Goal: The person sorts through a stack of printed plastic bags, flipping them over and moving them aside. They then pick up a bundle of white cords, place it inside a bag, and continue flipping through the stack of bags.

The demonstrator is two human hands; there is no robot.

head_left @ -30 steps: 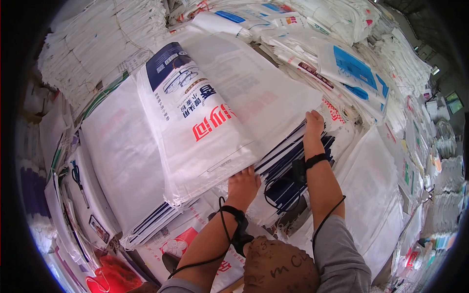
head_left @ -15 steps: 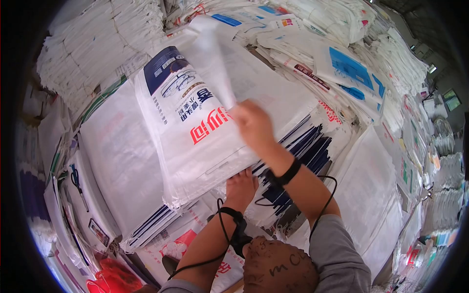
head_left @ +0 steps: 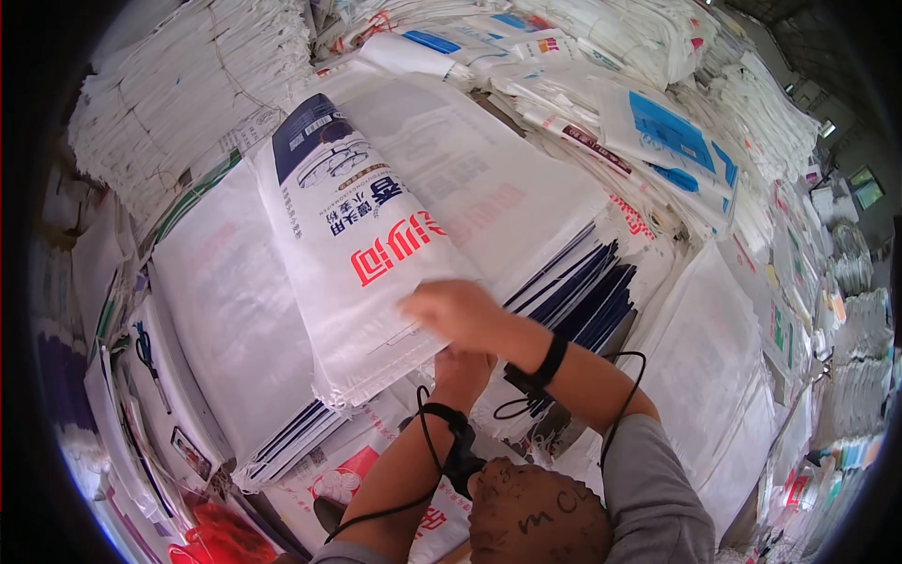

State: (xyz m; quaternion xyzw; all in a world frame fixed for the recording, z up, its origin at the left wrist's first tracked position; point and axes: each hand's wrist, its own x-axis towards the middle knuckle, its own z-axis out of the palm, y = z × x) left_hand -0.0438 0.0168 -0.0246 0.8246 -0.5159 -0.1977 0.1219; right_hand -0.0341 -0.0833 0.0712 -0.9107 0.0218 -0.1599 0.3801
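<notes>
A white printed flour sack [head_left: 329,273], with a dark blue end and red lettering, lies across stacked white sacks, its right side curled up. My right hand [head_left: 460,315] is over the sack's lower right part. Its fingers look curled and are partly blurred; what they hold, if anything, I cannot make out. Just below, my left hand [head_left: 460,371] is at the sack's near edge, its fingers hidden behind my right hand and the sack. The sack stack [head_left: 526,216] beneath shows dark blue edges at the right.
Another sack pile [head_left: 207,273] lies left of the printed sack. Blue-handled scissors [head_left: 144,348] are at far left, above a red bundle [head_left: 221,536]. Blue-printed sacks [head_left: 672,132] and tall bundles stand behind. Loose cables [head_left: 620,395] hang from my wrists.
My right hand has moved down and left, from the sack's right side to its near edge above my left hand. The blurred white flap it held up has come down.
</notes>
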